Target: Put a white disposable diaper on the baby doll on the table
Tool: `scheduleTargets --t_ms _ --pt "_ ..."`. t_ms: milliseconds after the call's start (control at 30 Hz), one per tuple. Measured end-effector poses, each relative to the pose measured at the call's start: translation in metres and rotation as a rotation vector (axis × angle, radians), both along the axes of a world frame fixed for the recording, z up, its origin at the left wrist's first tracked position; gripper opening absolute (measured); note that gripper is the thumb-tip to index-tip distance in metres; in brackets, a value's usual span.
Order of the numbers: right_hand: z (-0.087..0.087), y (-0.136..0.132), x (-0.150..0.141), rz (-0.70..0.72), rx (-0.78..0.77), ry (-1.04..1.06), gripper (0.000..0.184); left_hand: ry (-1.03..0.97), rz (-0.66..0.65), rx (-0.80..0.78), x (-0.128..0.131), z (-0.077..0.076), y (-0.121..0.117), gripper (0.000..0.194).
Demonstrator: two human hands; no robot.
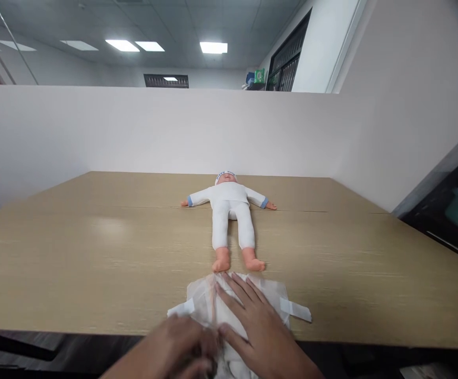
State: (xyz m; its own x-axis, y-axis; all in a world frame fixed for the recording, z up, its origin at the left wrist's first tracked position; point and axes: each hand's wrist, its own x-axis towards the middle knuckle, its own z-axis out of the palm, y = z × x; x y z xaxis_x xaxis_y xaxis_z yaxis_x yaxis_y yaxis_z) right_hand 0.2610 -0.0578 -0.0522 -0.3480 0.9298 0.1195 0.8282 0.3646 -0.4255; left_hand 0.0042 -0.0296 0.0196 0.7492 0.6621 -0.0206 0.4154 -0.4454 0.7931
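Note:
A white diaper (pixel 271 290) lies unfolded at the table's near edge, its two side tapes spread out left and right. Flat on its middle rests my right hand (pixel 254 323), fingers stretched out and slightly apart. My left hand (pixel 179 345) is over the diaper's lower left part, bent inward and smeared by motion, so whether its fingers hold anything is unclear. Just beyond the diaper a baby doll (pixel 229 195) lies on its back in white clothes with blue cuffs and a white printed headband. Its bare feet point toward my hands and its arms are spread.
The wooden table (pixel 94 258) reaches back to a low white partition (pixel 153 131). A white wall (pixel 402 105) stands along the right, with a dark-framed panel (pixel 449 210) beside the table. Dark floor shows below the near edge.

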Motion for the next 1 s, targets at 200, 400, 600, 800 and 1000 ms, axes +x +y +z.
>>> scheduleTargets --t_ms 200,400,600,800,1000 --pt "-0.001 -0.002 -0.001 0.001 0.032 0.001 0.068 0.281 0.059 0.790 0.056 -0.008 0.135 0.062" --pt "-0.015 0.006 0.002 0.047 0.080 -0.051 0.072 0.467 -0.336 1.109 0.105 -0.020 0.196 0.110" --pt "-0.032 0.019 0.013 0.127 0.174 -0.133 0.087 0.343 -0.606 1.078 0.119 -0.011 0.207 0.084" --pt "-0.048 0.039 0.028 0.247 0.314 -0.180 0.101 0.137 -0.665 1.059 0.138 -0.018 0.217 0.032" --pt "-0.017 0.065 0.036 0.254 0.052 -0.105 0.093 -0.113 -0.565 0.740 0.144 0.030 0.232 0.039"
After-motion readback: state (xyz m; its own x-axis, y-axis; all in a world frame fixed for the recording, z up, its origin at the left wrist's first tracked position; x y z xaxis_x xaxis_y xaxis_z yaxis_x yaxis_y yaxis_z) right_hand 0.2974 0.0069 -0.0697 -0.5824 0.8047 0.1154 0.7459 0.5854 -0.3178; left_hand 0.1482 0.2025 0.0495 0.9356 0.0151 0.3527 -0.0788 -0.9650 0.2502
